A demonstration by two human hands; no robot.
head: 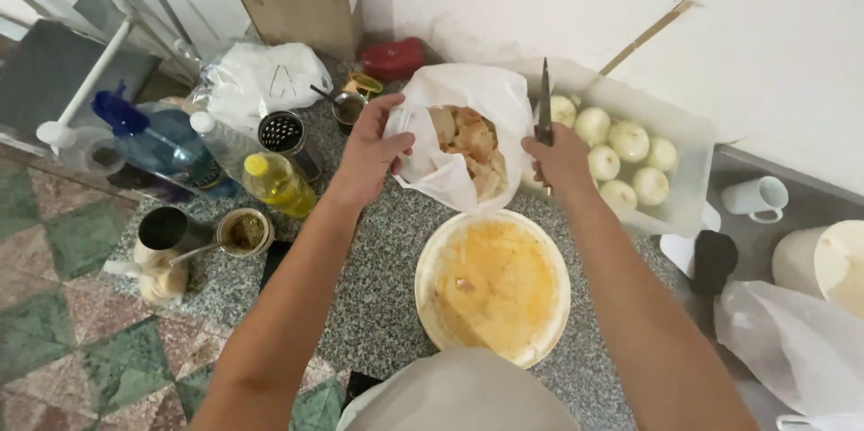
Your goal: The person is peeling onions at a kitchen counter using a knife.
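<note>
- Left hand [367, 157] pinching bag [468, 112] rim, grip closed on thin film.
- Right hand [562, 161] clutching knife [544, 107], touching bag's other side.
- Probably feeling light, limp, slippery; gripping at rim.

six peeled onions [628, 140], two bottles [277, 183], one knife [544, 107], one round tray [492, 286], two hands [364, 159].

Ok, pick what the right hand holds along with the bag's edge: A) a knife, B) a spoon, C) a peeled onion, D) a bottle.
A: the right hand grips a knife, blade pointing up, while pinching the rim of the white bag; the left hand holds the bag's other side.
</note>
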